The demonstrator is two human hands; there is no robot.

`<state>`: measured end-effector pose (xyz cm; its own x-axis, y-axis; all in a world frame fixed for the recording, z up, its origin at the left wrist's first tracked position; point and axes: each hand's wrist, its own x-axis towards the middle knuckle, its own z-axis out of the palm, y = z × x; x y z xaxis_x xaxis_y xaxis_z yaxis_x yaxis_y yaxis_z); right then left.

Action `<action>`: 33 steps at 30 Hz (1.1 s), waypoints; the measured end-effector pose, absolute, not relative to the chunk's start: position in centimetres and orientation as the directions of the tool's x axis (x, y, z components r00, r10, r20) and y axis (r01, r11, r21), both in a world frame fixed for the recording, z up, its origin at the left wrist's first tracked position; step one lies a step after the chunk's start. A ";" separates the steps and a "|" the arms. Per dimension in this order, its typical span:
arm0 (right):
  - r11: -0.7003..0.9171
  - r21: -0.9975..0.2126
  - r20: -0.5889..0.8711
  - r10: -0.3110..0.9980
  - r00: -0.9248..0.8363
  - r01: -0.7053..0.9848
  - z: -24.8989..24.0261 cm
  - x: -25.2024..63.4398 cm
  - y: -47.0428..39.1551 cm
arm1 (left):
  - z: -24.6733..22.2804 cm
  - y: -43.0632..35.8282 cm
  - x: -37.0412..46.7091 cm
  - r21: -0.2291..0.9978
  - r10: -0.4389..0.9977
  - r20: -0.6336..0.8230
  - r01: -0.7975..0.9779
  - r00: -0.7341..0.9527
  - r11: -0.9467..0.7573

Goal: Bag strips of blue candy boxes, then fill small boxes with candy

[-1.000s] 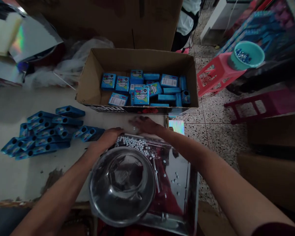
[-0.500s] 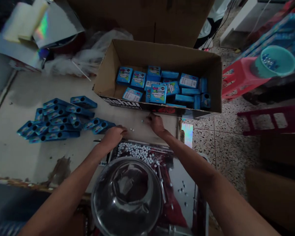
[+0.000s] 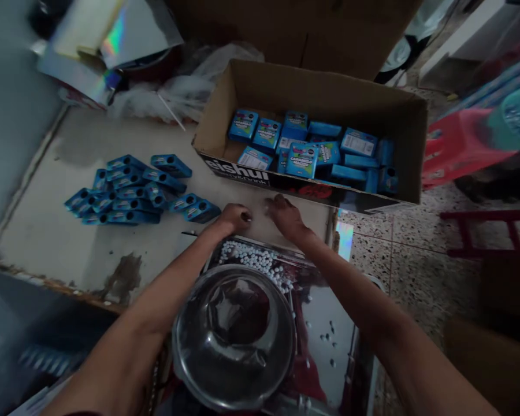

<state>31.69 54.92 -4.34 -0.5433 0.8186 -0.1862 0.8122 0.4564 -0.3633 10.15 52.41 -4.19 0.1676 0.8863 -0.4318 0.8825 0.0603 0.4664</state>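
My left hand (image 3: 235,218) rests low over the pale tabletop with its fingers curled in; whatever they hold, if anything, is hidden. To its right, my right hand (image 3: 286,216) reaches out beside the front wall of the cardboard box (image 3: 242,176). Its fingers are somewhat apart and slightly blurred, and nothing shows in them. Just below both hands, small white round candies (image 3: 253,257) lie heaped on a tray (image 3: 325,300). A round, shiny metal bowl (image 3: 234,335) stands at the tray's near side. Left of my left hand are small blue boxes with round holes (image 3: 201,210).
More blue boxes (image 3: 130,190) lie clustered on the left of the table (image 3: 82,254). The cardboard box holds several printed blue boxes (image 3: 302,160). Clear plastic (image 3: 173,92) lies behind. A red stool (image 3: 463,144) with a teal bucket (image 3: 509,124) stands right, on a speckled floor.
My left hand has moved right, closer to my right hand. The loose white candies between the hands no longer show. The whole view has shifted, with the boxes now farther right.
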 end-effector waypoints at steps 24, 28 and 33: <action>0.618 -0.153 -0.153 0.756 -0.636 0.771 -7.2 34.2 56.5 | -3.3 44.1 -3.0 0.197 0.690 -0.475 0.698 -0.546 0.688; 0.614 -0.176 -0.211 0.740 -0.639 0.769 -6.0 32.8 57.9 | -1.1 43.3 -3.0 0.232 0.700 -0.446 0.684 -0.558 0.692; 0.617 -0.215 -0.264 0.710 -0.653 0.757 -4.3 31.3 58.3 | 3.5 40.5 2.1 0.464 0.768 -0.367 0.613 -0.525 0.640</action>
<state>31.29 58.32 -4.26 -0.6532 0.7096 -0.2640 0.7571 0.6171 -0.2146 2.14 40.46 3.47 -0.5249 0.7680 -0.3669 0.6127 0.6402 0.4635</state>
